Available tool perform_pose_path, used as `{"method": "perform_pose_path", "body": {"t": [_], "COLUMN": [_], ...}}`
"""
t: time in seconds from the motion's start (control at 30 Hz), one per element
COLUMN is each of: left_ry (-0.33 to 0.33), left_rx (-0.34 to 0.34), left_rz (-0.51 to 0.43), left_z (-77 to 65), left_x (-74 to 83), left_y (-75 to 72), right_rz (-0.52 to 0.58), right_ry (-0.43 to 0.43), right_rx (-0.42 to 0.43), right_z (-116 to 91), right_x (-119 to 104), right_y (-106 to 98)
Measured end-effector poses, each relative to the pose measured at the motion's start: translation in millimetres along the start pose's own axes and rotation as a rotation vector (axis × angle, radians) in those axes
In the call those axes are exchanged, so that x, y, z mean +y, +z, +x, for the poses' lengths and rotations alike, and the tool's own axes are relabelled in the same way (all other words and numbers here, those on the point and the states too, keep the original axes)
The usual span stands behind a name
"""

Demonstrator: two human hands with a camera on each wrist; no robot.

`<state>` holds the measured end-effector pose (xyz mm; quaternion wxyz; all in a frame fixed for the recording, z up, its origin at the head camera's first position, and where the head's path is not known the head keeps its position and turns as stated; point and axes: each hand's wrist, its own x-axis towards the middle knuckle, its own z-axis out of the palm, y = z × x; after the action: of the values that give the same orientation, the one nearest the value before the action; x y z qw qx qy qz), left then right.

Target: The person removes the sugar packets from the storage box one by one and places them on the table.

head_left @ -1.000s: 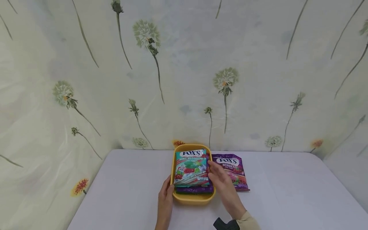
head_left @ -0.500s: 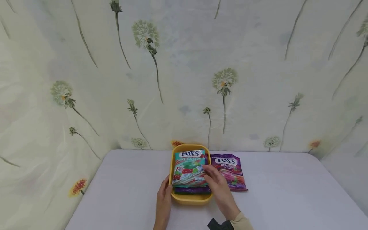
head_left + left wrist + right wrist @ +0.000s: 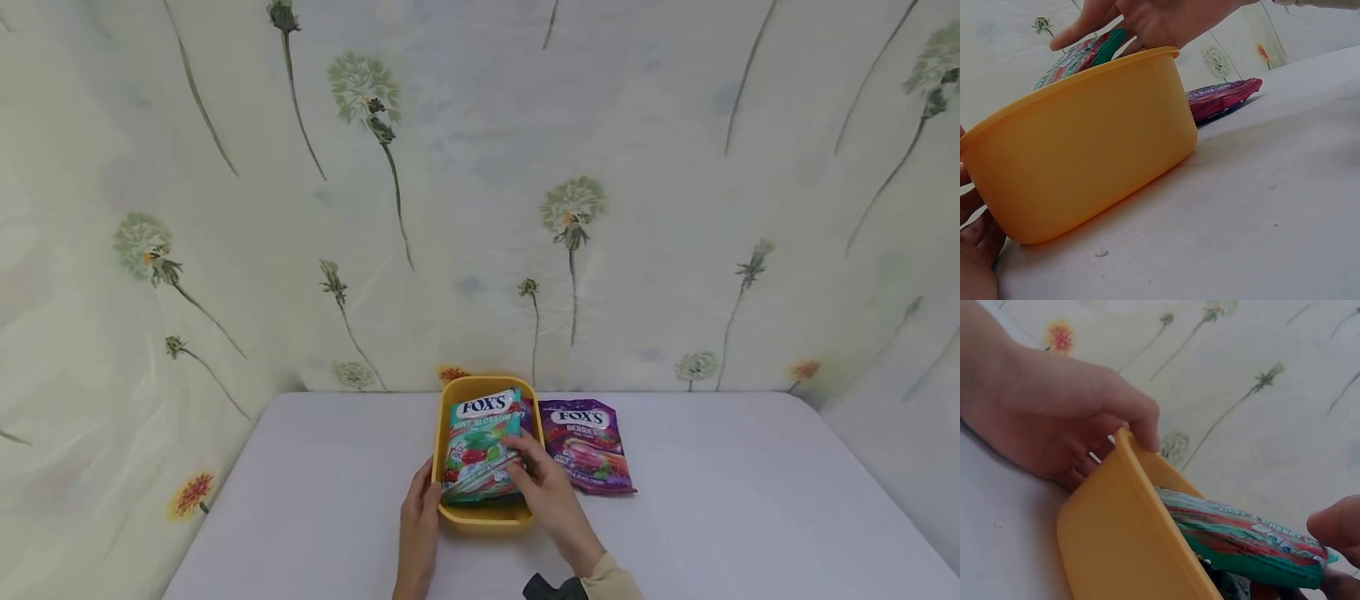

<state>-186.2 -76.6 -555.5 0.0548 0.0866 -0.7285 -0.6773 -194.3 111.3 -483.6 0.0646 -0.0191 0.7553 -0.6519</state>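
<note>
A yellow plastic tub (image 3: pixel 486 527) stands on the white table, with a teal Fox's Mint Blossom candy bag (image 3: pixel 476 454) lying on top inside it. Under that bag a strip of a purple one (image 3: pixel 528 415) shows along the tub's right side. My left hand (image 3: pixel 418 518) holds the tub's left wall; in the right wrist view its thumb (image 3: pixel 1144 428) hooks over the rim. My right hand (image 3: pixel 553 504) pinches the teal bag's right edge between thumb and fingers. The right wrist view shows this bag (image 3: pixel 1247 540) tilted up at the rim.
A purple Fox's Berries candy bag (image 3: pixel 588 450) lies flat on the table just right of the tub. Behind the table's back edge hangs a pale cloth (image 3: pixel 450 208) printed with dandelions.
My right hand has come from the tub's right rim over onto the teal bag and taken its edge. That bag has turned slightly and its near end sits lower. The left hand keeps its hold.
</note>
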Motion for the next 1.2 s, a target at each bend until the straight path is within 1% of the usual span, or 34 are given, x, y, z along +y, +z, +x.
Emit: {"method": "perform_pose_path", "body": {"t": [0.1, 0.23, 0.33, 0.47, 0.67, 0.77, 0.9, 1.0, 1.07, 1.2], "left_ry": [-0.004, -0.010, -0.001, 0.010, 0.022, 0.024, 0.021, 0.014, 0.015, 0.037], "left_rx": [0.005, 0.010, 0.011, 0.009, 0.015, 0.012, 0.013, 0.008, 0.007, 0.020], "left_rz": [0.010, 0.020, 0.019, 0.020, 0.024, 0.021, 0.007, -0.006, -0.007, 0.000], "left_z": [-0.2, -0.4, 0.0, 0.7, -0.6, -1.0, -0.7, -0.2, 0.1, -0.2], "left_x": [0.5, 1.1, 1.5, 2.3, 1.8, 1.9, 1.5, 1.4, 1.1, -0.4], "left_y": [0.8, 0.7, -0.5, -0.1, 0.6, 0.7, 1.6, 2.7, 3.0, 2.0], "right_rz": [-0.064, -0.152, -0.237, -0.318, -0.338, -0.348, -0.378, -0.407, -0.422, -0.430], "right_ry": [-0.068, -0.135, -0.168, -0.192, -0.229, -0.228, -0.186, -0.172, -0.178, -0.203], "right_rx": [-0.013, -0.016, 0.011, 0.055, 0.107, 0.127, 0.125, 0.123, 0.124, 0.140], "right_z": [-2, -4, -3, -4, -5, -4, -2, 0, 1, 0], "right_x": [1, 4, 6, 6, 6, 7, 8, 8, 8, 7], "right_y": [2, 3, 6, 10, 12, 12, 13, 12, 12, 14]}}
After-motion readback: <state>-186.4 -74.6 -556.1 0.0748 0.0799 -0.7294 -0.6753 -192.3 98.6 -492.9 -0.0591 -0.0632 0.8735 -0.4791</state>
